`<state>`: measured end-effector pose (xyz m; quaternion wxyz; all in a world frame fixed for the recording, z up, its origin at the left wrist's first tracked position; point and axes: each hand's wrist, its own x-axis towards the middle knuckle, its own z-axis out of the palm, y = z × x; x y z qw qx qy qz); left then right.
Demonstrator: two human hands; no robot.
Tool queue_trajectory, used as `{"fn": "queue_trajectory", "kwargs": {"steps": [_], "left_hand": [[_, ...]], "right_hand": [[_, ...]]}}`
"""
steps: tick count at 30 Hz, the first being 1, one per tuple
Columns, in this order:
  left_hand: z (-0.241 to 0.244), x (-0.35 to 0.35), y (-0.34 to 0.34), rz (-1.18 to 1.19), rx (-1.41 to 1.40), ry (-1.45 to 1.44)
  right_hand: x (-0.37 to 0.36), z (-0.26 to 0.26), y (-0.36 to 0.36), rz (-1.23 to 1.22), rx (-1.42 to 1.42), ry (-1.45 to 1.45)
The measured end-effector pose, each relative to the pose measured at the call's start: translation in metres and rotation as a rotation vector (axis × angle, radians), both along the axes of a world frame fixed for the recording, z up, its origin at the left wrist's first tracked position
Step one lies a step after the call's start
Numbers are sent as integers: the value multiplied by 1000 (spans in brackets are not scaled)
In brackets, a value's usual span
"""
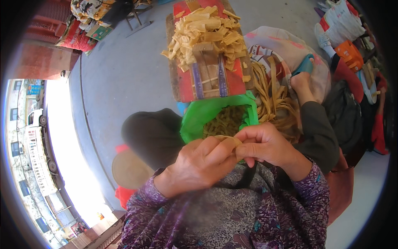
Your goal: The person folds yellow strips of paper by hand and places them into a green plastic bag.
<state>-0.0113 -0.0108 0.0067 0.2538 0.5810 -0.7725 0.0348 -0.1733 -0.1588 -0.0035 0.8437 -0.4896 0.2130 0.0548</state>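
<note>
My left hand (202, 165) and my right hand (270, 147) meet in front of my chest. Between them they pinch a pale tan strip (237, 142) that looks like dried leaf or husk; my fingers cover most of it. Just beyond the hands an open green plastic bag (192, 124) holds many small folded brownish-green pieces (228, 119). Behind the bag, a red-topped wooden board (185, 90) carries a heap of short, flat tan pieces (205, 28). A wooden block (207, 73) with blue printed tape along its sides lies on the board's near part.
Long tan strips (270, 93) lie in a bundle right of the bag, beside a pale patterned cloth (273, 37). My foot in a teal sandal (301, 67) rests on that cloth. Another person's legs (348, 74) are at far right. A round straw-coloured thing (130, 169) is by my left knee.
</note>
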Motion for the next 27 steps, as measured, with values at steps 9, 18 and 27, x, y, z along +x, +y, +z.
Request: {"fn": "queue_trajectory", "kwargs": {"steps": [9,18,27], "left_hand": [[-33,-3,-1,350,-250,-13],[-32,1,13,212,-161,123],[-39,-6,5,332,362,849]], "right_hand": [[-4,-18,-7,-19,155,-165],[1,-40,1,-219,-139,-109],[11,-30,3,-123,-186,-89]]}}
